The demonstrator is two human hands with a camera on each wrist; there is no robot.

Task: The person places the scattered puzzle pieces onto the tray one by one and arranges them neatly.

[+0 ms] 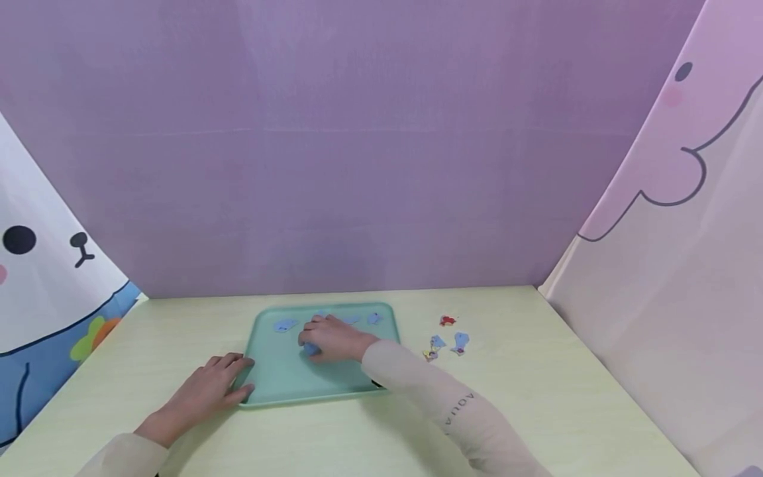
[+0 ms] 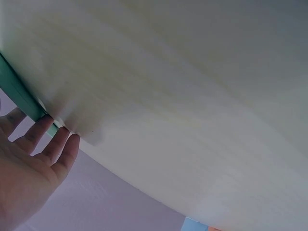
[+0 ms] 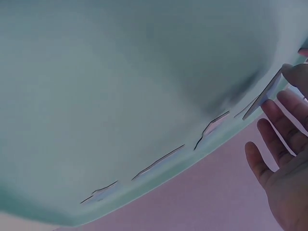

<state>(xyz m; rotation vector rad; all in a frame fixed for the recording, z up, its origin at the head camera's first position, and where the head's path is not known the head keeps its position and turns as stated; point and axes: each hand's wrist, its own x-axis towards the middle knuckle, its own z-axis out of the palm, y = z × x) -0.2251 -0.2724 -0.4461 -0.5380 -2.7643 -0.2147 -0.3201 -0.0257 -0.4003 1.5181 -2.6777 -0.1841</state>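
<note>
Rests left hand [image 1: 207,389] with fingers apart at the rim of the green tray [image 1: 280,374]; over it, pinches 1 tilted blue piece [image 1: 310,348] with right hand [image 1: 337,339], fingers clamped on an edge; looks thin, light, likely stiff but creasable; best taken by opposite edges.

Head view: diffuse, even illumination; soft-edged shadows lie on the tabletop [image 1: 566,397] beside both sleeves [image 1: 432,387], and printed pieces [image 1: 460,342] appear soft. Left-wrist view: dim and hazy, darkest at upper right, with blurred shadows by the left hand [image 2: 29,178]. Right-wrist view: dim, with a smudged shadow on the tray [image 3: 96,96] near the right hand [image 3: 291,175].
</note>
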